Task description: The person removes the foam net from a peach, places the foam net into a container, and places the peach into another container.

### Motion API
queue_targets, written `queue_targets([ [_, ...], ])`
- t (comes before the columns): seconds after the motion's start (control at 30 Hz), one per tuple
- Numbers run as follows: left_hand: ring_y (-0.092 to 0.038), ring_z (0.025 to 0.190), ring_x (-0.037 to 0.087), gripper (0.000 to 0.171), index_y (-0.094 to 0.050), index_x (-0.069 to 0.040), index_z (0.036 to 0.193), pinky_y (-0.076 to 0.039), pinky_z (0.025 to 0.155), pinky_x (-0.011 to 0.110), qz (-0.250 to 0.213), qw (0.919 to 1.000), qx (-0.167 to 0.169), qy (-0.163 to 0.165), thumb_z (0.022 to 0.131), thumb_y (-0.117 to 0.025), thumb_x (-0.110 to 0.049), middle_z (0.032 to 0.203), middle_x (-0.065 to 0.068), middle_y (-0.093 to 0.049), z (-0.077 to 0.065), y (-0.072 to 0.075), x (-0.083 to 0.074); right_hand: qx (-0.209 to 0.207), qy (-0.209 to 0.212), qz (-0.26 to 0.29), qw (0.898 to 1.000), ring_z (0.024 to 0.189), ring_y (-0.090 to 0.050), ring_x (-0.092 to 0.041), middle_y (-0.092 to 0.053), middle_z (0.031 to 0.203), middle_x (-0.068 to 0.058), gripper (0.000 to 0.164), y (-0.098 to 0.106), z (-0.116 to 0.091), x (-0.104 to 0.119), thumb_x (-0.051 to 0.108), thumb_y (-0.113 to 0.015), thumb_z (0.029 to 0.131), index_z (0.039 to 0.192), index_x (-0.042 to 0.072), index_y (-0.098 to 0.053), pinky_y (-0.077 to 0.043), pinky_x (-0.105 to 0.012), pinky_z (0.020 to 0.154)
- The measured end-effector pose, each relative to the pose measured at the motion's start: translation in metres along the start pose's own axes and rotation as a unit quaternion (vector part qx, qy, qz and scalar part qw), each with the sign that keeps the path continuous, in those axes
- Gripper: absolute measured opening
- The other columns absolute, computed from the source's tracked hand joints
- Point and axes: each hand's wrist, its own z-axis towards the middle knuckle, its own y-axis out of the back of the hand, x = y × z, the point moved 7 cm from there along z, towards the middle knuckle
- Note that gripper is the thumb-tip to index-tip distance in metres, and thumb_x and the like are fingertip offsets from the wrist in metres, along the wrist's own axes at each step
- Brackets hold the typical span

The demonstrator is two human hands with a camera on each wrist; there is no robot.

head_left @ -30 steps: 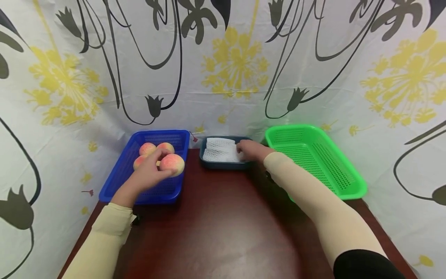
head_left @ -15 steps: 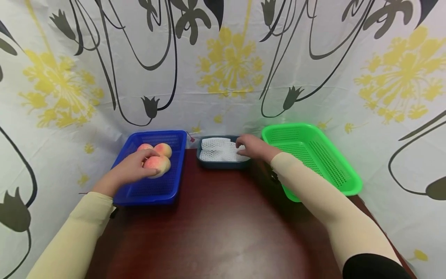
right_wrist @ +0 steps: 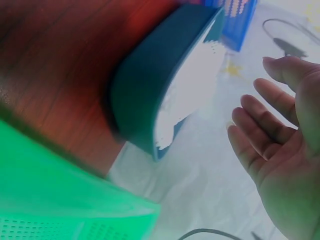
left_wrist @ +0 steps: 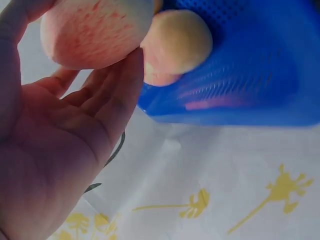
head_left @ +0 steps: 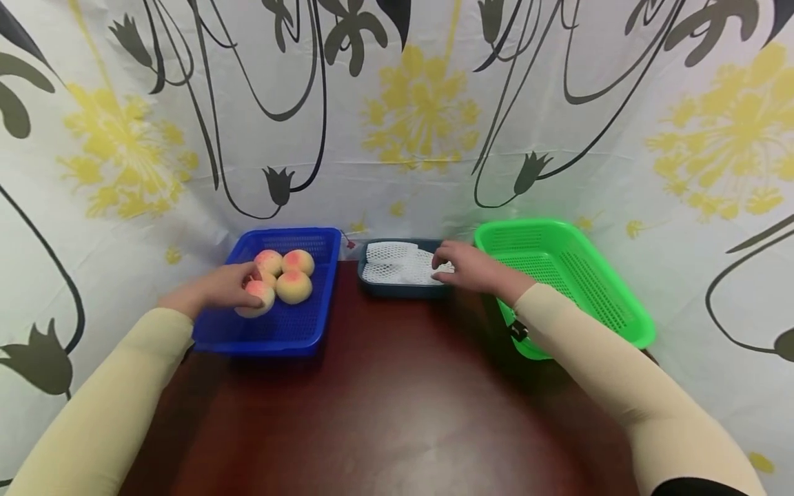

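Observation:
In the head view, my left hand [head_left: 226,286] is over the left side of the blue basket [head_left: 325,310], its thumb and fingers round a pink-and-cream peach [head_left: 257,300]. The left wrist view shows that held peach [left_wrist: 97,32] between the thumb and fingertips, with another peach [left_wrist: 182,42] behind it. Several more peaches [head_left: 293,286] lie grouped beside it in the basket. My right hand [head_left: 471,267] hovers at the right end of a dark teal tray [head_left: 403,292] holding white foam nets [head_left: 397,265]. In the right wrist view its fingers [right_wrist: 270,92] are loosely bent, holding nothing.
A green plastic basket [head_left: 620,303] stands to the right, partly behind my right forearm. Everything sits on a dark red-brown table [head_left: 397,386]. A white patterned cloth [head_left: 397,138] hangs behind and at both sides.
My left hand has moved left over the blue basket with the peach, uncovering a yellowish peach beside it. My right hand's fingers have spread and drawn back slightly right from the foam nets.

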Motion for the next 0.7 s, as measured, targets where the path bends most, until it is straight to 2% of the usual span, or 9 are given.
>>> queue_targets([
  [0.2,-0.057,0.093,0.03,0.055,-0.059,0.004,0.118,-0.048,0.081,0.043,0.027,0.994,0.1,0.035,0.081,-0.076,-0.033,0.106,0.017,-0.063,0.017,-0.012,0.013,0.008,0.013,0.012,1.0,0.097,-0.061,-0.022,-0.062,0.106,-0.003,0.021,0.005,-0.014,0.02,0.029,-0.072,0.095,0.106,0.011,-0.071,-0.051,-0.038,0.085],
  [0.3,-0.057,0.102,0.035,0.061,-0.056,0.011,0.124,-0.049,0.089,0.046,0.004,0.985,0.154,0.079,0.086,-0.073,-0.033,0.114,0.024,-0.062,0.021,-0.023,0.028,0.009,0.026,0.014,1.0,0.097,-0.06,-0.02,-0.061,0.106,-0.001,0.017,0.005,-0.02,0.029,0.028,-0.072,0.095,0.105,0.014,-0.07,-0.051,-0.036,0.083],
  [0.33,-0.056,0.105,0.036,0.062,-0.055,0.012,0.125,-0.049,0.091,0.047,-0.016,0.9797,0.17,0.106,0.087,-0.072,-0.034,0.116,0.025,-0.06,0.019,-0.026,0.033,0.007,0.034,0.014,0.999,0.097,-0.059,-0.019,-0.061,0.106,0.0,0.017,0.005,-0.021,0.032,0.028,-0.072,0.095,0.104,0.014,-0.07,-0.051,-0.035,0.083],
  [0.4,-0.052,0.111,0.038,0.069,-0.05,0.013,0.129,-0.049,0.093,0.049,-0.08,0.9624,0.189,0.177,0.088,-0.073,-0.038,0.122,0.025,-0.055,0.01,-0.03,0.04,0.002,0.054,0.012,0.998,0.096,-0.058,-0.016,-0.061,0.106,0.0,0.015,0.005,-0.023,0.04,0.028,-0.072,0.095,0.102,0.014,-0.07,-0.05,-0.034,0.083],
  [0.43,-0.051,0.111,0.038,0.071,-0.049,0.01,0.128,-0.049,0.092,0.05,-0.125,0.948,0.186,0.226,0.085,-0.076,-0.039,0.122,0.024,-0.053,0.002,-0.03,0.042,-0.001,0.064,0.01,0.998,0.096,-0.058,-0.016,-0.061,0.105,0.001,0.015,0.006,-0.024,0.043,0.028,-0.072,0.095,0.102,0.014,-0.07,-0.05,-0.034,0.083],
  [0.47,-0.049,0.112,0.038,0.073,-0.051,0.007,0.128,-0.05,0.091,0.051,-0.164,0.9316,0.173,0.275,0.081,-0.079,-0.041,0.123,0.021,-0.052,-0.007,-0.03,0.043,-0.003,0.073,0.008,0.997,0.095,-0.057,-0.015,-0.061,0.104,0.001,0.015,0.005,-0.025,0.046,0.027,-0.072,0.095,0.101,0.014,-0.07,-0.05,-0.034,0.084],
  [0.53,-0.051,0.109,0.038,0.07,-0.058,0.0,0.12,-0.051,0.085,0.05,-0.234,0.9,0.12,0.348,0.071,-0.086,-0.041,0.118,0.02,-0.057,-0.026,-0.027,0.038,-0.002,0.086,0.008,0.996,0.095,-0.057,-0.016,-0.061,0.104,0.0,0.016,0.004,-0.025,0.052,0.028,-0.072,0.095,0.101,0.013,-0.069,-0.049,-0.035,0.085],
  [0.63,-0.057,0.101,0.037,0.047,-0.069,-0.011,0.096,-0.049,0.079,0.047,-0.308,0.8623,0.051,0.399,0.06,-0.086,-0.035,0.094,0.01,-0.069,-0.052,-0.022,0.018,0.004,0.089,0.008,0.996,0.097,-0.058,-0.019,-0.061,0.103,-0.001,0.017,0.003,-0.026,0.058,0.029,-0.071,0.095,0.101,0.013,-0.069,-0.049,-0.036,0.087],
  [0.7,-0.056,0.098,0.036,0.033,-0.067,-0.02,0.08,-0.044,0.077,0.046,-0.309,0.8515,0.027,0.423,0.056,-0.083,-0.037,0.082,0.007,-0.068,-0.067,-0.019,0.001,0.007,0.089,0.008,0.996,0.098,-0.058,-0.02,-0.061,0.103,0.001,0.017,0.002,-0.026,0.061,0.03,-0.071,0.095,0.101,0.014,-0.068,-0.049,-0.036,0.087],
])
